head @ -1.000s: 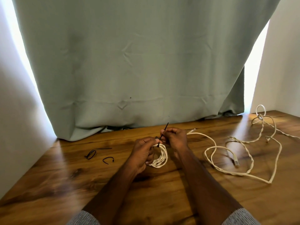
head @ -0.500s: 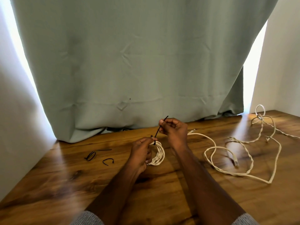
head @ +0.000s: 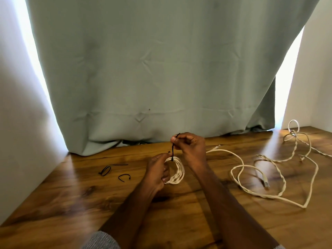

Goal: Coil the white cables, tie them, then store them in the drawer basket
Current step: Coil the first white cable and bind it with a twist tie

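Observation:
A small coil of white cable (head: 177, 170) stands just above the wooden table (head: 71, 198), near its middle. My left hand (head: 158, 172) grips the coil's left side. A thin black tie (head: 173, 150) runs up from the top of the coil. My right hand (head: 190, 146) pinches the tie's upper end above the coil and holds it taut. To the right, a loose white cable (head: 255, 177) with a plug lies spread on the table. A twisted white cable (head: 296, 144) sprawls beyond it, toward the far right corner.
Two spare black ties (head: 106, 170) (head: 124, 177) lie on the table left of my hands. A pale green curtain (head: 152, 69) hangs along the table's back edge. White walls close in on the left and right. No drawer basket is in view.
My right hand has risen with the tie's free end, drawing the tie tighter on the coil. My left hand and the coil stayed nearly in place.

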Demonstrator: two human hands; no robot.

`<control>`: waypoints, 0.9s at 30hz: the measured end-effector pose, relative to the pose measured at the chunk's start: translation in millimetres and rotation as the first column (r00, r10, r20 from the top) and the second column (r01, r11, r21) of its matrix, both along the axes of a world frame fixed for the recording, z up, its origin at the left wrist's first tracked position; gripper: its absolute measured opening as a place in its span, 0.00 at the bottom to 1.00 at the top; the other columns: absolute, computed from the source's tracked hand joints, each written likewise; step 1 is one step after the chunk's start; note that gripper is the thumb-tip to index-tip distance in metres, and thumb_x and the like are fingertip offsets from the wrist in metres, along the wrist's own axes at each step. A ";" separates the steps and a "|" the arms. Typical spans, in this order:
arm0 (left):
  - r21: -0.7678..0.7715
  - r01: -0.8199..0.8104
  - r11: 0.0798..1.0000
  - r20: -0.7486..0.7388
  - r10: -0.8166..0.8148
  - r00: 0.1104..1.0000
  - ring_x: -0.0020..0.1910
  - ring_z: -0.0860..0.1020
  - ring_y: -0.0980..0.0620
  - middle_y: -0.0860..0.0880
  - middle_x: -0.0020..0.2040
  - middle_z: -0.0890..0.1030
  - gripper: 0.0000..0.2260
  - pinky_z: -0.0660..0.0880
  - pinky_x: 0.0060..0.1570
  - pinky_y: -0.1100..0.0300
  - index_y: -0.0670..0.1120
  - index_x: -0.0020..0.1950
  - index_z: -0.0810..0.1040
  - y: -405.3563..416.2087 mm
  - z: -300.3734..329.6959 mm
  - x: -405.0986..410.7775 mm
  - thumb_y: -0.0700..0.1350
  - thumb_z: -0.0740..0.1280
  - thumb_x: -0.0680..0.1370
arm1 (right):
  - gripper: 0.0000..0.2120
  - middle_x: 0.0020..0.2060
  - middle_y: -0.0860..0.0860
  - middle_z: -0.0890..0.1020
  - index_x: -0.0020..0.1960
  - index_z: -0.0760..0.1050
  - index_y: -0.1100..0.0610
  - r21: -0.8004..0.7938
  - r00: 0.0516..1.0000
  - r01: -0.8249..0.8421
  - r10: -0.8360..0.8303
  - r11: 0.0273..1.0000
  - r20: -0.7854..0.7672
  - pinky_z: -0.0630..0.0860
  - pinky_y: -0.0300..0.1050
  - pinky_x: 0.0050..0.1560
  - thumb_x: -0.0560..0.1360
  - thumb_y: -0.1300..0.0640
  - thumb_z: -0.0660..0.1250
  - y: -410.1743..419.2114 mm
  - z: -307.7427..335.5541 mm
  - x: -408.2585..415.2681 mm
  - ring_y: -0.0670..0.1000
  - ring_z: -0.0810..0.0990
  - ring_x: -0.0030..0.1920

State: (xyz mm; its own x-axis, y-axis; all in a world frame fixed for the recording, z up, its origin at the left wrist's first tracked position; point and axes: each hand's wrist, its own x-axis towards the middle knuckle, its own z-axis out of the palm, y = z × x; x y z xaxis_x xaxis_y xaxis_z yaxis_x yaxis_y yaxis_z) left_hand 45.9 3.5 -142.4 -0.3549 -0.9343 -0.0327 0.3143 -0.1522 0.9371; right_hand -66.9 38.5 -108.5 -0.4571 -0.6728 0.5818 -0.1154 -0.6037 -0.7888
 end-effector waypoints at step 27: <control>-0.009 -0.092 0.996 -0.051 0.091 0.995 0.18 0.63 0.54 0.47 0.25 0.71 0.06 0.57 0.20 0.69 0.41 0.43 0.78 -29.7 -1.4 24.4 0.39 0.64 0.78 | 0.05 0.41 0.52 0.88 0.48 0.87 0.60 0.363 0.859 -0.129 0.287 0.923 -0.424 0.82 0.43 0.48 0.73 0.64 0.75 8.5 -8.0 19.3 0.50 0.87 0.44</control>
State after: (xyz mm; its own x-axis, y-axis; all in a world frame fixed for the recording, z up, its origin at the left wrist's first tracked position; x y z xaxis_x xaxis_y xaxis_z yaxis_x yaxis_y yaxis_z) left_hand 70.4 -26.2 -143.8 -0.2689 -0.9631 -0.0064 0.3734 -0.1104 0.9211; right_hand -47.5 47.0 -116.4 -0.0175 -0.9014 0.4327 -0.4118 -0.3878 -0.8246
